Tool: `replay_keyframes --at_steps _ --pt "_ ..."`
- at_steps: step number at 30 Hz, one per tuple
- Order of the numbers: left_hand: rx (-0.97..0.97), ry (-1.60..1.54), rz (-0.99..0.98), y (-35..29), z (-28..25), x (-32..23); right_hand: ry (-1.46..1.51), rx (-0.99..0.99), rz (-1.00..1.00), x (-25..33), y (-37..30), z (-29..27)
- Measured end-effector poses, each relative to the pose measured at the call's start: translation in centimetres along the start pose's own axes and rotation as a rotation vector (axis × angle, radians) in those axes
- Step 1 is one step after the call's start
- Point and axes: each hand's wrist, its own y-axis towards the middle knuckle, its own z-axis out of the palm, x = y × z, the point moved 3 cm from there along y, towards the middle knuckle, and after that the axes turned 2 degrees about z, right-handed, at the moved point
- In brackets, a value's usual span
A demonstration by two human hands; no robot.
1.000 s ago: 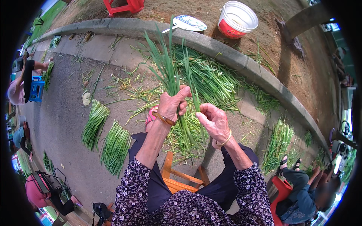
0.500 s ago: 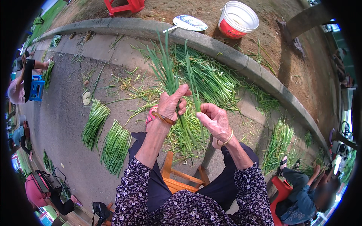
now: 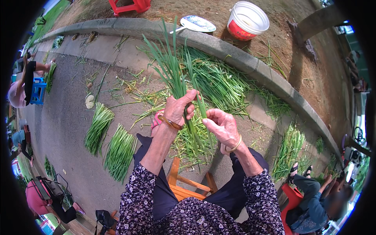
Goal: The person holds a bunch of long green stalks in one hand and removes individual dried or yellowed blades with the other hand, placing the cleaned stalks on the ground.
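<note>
Near the clock's centre, the left hand (image 3: pixel 181 106) wraps its fingers round a bunch of green stalks (image 3: pixel 175 83), tips toward eleven; the right hand (image 3: pixel 222 126), at its four o'clock, pinches a strand (image 3: pixel 201 105); gentle, steady pressure should prevent bruising.

White bucket (image 3: pixel 247 21) with red band noted on the soil, right of a patterned hand fan (image 3: pixel 199 24) lying at the concrete kerb (image 3: pixel 243 58). Red stool (image 3: pixel 141 5) at upper edge. Far left: blue stool (image 3: pixel 38 92), adjoining a person in pink (image 3: pixel 17 94). Lower right: red seat (image 3: pixel 290 197), occupied by another person (image 3: pixel 312 209)
</note>
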Motion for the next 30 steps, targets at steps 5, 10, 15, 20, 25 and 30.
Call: replay_keyframes --at_steps 5,10,15,20,25,30 --pt "0.033 -0.015 -0.006 0.2 -0.1 0.1 0.089 0.048 0.062 0.3 0.0 -0.2" --pt "0.018 -0.058 -0.006 0.3 -0.4 0.1 0.124 0.09 0.087 0.2 0.1 -0.1" --pt "-0.085 -0.058 0.036 0.4 -0.8 0.4 0.113 0.074 0.079 0.3 0.1 -0.1" --pt "-0.145 0.032 0.088 0.3 -0.5 0.2 -0.004 0.006 -0.066 -0.6 0.3 0.0" --pt "-0.137 0.065 0.088 0.3 -0.6 0.1 0.06 0.048 0.036 0.1 0.1 -0.1" --pt "-0.149 0.047 0.085 0.4 -0.4 0.2 0.148 0.108 0.063 0.0 0.2 0.0"
